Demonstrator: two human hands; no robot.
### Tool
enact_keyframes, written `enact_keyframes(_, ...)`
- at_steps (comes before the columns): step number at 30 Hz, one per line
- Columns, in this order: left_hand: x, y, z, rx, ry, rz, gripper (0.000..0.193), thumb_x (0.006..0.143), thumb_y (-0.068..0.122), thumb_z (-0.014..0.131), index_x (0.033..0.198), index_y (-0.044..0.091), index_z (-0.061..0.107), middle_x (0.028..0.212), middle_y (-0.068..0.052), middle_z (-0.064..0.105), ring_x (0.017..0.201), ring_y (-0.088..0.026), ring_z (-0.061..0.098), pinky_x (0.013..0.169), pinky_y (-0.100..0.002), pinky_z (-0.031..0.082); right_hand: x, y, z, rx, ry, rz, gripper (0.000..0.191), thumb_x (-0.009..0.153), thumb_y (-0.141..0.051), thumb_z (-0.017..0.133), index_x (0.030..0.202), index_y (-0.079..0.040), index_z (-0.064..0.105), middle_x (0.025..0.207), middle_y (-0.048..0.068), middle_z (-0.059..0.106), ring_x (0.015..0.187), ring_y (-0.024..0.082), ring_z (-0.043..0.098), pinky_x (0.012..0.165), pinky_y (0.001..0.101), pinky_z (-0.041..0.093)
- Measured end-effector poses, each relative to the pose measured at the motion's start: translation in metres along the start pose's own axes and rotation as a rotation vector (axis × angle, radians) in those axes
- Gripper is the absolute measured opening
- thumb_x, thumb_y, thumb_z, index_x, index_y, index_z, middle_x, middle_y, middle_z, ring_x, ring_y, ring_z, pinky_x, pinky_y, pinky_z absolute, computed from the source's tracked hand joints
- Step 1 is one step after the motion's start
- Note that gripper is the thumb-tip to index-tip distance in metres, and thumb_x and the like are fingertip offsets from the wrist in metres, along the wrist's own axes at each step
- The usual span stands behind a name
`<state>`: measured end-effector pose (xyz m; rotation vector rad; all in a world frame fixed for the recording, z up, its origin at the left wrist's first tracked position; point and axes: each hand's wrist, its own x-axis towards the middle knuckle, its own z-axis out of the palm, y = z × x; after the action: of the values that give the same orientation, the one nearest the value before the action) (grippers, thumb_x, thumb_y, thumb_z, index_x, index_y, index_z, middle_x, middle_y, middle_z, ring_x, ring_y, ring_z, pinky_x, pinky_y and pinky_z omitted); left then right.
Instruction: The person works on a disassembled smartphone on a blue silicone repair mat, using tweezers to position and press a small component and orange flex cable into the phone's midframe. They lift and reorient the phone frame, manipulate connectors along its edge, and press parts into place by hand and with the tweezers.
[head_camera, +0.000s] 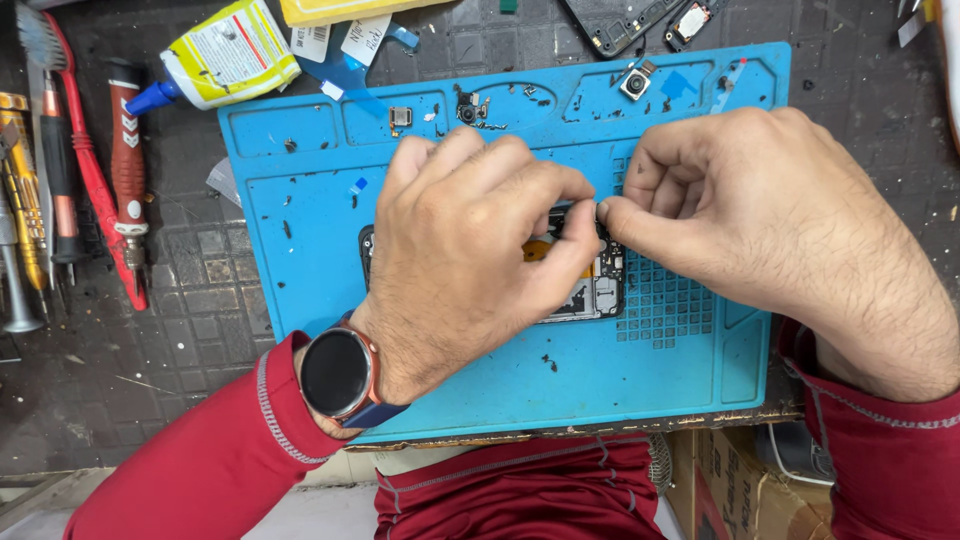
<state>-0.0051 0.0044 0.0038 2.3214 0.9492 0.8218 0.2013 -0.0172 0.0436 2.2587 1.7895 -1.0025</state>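
Observation:
An opened phone (596, 292) lies on a blue work mat (320, 250), its circuit board and an orange part showing; most of it is hidden under my left hand (470, 250). That hand, with a round dark watch on its wrist, rests on the phone with fingers curled. My right hand (760, 220) comes in from the right, its thumb and forefinger pinched together at the phone's upper right edge. Whether a small part sits between the fingertips cannot be told.
Small camera modules (636, 82) and tiny screws lie in the mat's top trays. A glue bottle (222, 55) with a blue nozzle lies at the upper left. Red-handled tools (127, 170) and screwdrivers line the left edge. Another phone frame (625, 20) sits at the top.

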Motion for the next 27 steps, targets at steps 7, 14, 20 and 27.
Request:
enact_keyframes(7,0.0001,-0.0032,-0.0004,0.011,-0.034,0.035,0.008,0.098,0.019,0.078,0.104,0.015,0.075,0.089,0.001,0.061,0.088,-0.022,0.056,0.082,-0.040,0.039,0.0002,-0.0003,0.0003,-0.038,0.001,-0.004,0.026,0.084,-0.036,0.078,0.087,-0.010,0.077,0.067,0.002,0.073,0.065,0.015,0.073,0.066,0.0312,0.059)
enact_keyframes(14,0.0012,-0.0055,-0.0015,0.012,-0.065,0.039,0.007,0.096,0.018,0.077,0.101,0.013,0.074,0.087,0.000,0.061,0.088,-0.023,0.056,0.081,-0.041,0.039,0.0000,-0.0007,0.0001,-0.044,0.001,0.002,0.027,0.083,-0.036,0.079,0.087,-0.010,0.077,0.067,0.002,0.073,0.066,0.015,0.070,0.066,0.0317,0.059)
enact_keyframes(20,0.0009,-0.0055,-0.0019,-0.010,-0.066,0.027,0.007,0.094,0.017,0.078,0.098,0.012,0.074,0.084,0.000,0.061,0.086,-0.023,0.056,0.080,-0.041,0.040,0.0003,-0.0002,0.0010,-0.073,-0.004,-0.001,0.027,0.082,-0.037,0.079,0.086,-0.010,0.077,0.067,0.001,0.074,0.063,0.014,0.074,0.065,0.0315,0.059)
enact_keyframes(27,0.0011,-0.0064,0.0004,-0.009,-0.054,0.030,0.008,0.092,0.018,0.079,0.094,0.012,0.074,0.082,0.000,0.060,0.085,-0.023,0.056,0.080,-0.041,0.041,-0.0019,0.0026,0.0017,-0.104,-0.025,-0.006,0.026,0.086,-0.036,0.078,0.089,-0.010,0.076,0.067,0.002,0.073,0.063,0.014,0.074,0.064,0.0308,0.059)
